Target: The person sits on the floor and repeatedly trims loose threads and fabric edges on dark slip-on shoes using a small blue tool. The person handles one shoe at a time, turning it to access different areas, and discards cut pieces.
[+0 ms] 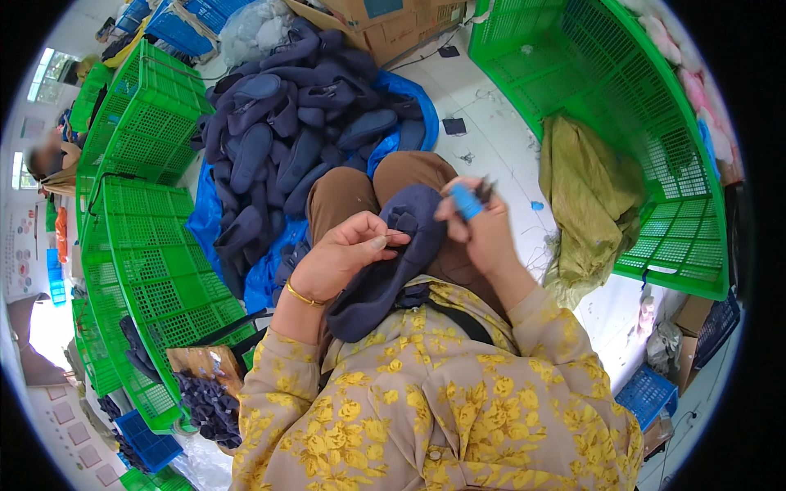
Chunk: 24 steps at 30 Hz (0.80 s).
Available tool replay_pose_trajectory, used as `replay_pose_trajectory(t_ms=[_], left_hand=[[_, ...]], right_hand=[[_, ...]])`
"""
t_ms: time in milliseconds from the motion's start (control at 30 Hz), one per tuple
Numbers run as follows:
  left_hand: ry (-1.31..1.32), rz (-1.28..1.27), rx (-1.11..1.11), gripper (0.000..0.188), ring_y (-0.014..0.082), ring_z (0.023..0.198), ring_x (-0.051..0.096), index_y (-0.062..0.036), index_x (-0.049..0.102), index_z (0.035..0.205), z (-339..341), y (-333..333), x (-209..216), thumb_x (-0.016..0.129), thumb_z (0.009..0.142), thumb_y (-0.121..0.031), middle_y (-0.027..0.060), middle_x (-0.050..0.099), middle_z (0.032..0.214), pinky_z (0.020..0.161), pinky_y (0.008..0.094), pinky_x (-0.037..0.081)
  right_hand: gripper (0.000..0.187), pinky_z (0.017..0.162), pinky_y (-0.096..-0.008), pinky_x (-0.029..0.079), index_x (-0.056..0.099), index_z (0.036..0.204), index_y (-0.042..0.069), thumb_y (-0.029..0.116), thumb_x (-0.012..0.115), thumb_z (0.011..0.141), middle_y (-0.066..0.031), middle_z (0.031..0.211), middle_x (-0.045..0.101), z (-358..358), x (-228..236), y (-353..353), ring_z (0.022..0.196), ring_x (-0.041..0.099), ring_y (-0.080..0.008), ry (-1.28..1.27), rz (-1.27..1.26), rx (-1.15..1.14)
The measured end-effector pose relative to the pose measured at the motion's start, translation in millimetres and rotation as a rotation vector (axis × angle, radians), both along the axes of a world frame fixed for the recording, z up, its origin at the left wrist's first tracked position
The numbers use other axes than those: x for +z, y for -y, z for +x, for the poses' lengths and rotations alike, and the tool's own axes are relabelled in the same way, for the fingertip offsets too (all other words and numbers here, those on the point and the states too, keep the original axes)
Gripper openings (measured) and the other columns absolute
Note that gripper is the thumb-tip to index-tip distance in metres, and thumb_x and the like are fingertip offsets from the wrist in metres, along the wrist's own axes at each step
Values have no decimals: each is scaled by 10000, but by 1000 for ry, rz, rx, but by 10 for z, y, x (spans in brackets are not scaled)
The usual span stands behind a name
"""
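Note:
A navy fabric slipper (420, 214) with a small bow (401, 219) lies across my lap, its opening toward my left hand. At the bow's edge, my left hand (354, 250) is closed, thumb and forefinger pinching together against the slipper. Any thread between those fingertips is too fine to make out. Just right of the slipper's toe, my right hand (483, 225) is curled and slightly blurred. It has a blue wrap (466, 201) around a finger, and a small dark tool (486, 189) sticks out of its grip; its exact kind is unclear.
A big heap of navy slippers (278, 139) rests on a blue sheet (202, 196) ahead to the left. Green plastic crates (164, 245) stand at the left, and a large green crate (663, 176) at the right has an olive sack (585, 196) against it. Cardboard boxes (409, 29) are at the back.

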<state>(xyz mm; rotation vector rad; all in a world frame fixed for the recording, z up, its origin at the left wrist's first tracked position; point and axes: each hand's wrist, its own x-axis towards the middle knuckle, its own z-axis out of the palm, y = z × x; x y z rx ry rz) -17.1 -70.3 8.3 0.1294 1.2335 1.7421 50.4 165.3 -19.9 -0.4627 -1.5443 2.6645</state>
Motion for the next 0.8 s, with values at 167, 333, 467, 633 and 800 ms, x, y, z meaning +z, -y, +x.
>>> replay_pose_trajectory(t_ms=[167,333,467,633,800], left_hand=[[90,112,11,57,252,1225,558,-72,557,1026,-27,62,-25,541,1006,-123,175,608,1245,1035,397,439],[121,187,-15,68,271,1249,539,-71,548,1010,-29,58,-93,541,1007,-138,201,591,1271,1053,417,424],[75,-6,101,165,217,1089,619,-86,487,857,-18,-66,-56,624,948,-92,170,636,1153,936,375,519],[-235,-414,264,421,115,730,644,-118,364,679,23,-331,-142,753,816,-37,102,663,873,646,275,582],[-621,-673,232,458,87,596,586,-107,338,668,52,-436,-315,786,758,-64,66,619,679,524,230,484]], right_hand=[[167,621,-329,522,499,838,46,114,534,987,-1,650,399,228,-1155,-1382,520,363,-113,293,-653,-633],[212,885,-631,549,425,796,21,75,507,984,-57,655,387,926,-1776,-2492,561,416,-177,409,-367,-1095],[99,868,-585,576,459,895,27,55,504,979,-50,682,424,921,-1565,-2297,587,450,-163,426,-76,-999],[57,834,-492,609,468,941,30,53,501,982,-46,726,450,913,-1404,-2057,587,449,-140,379,74,-934],[106,743,-380,583,516,1028,2,102,514,994,-96,832,557,1080,-1466,-2092,705,578,-192,435,492,-913]])
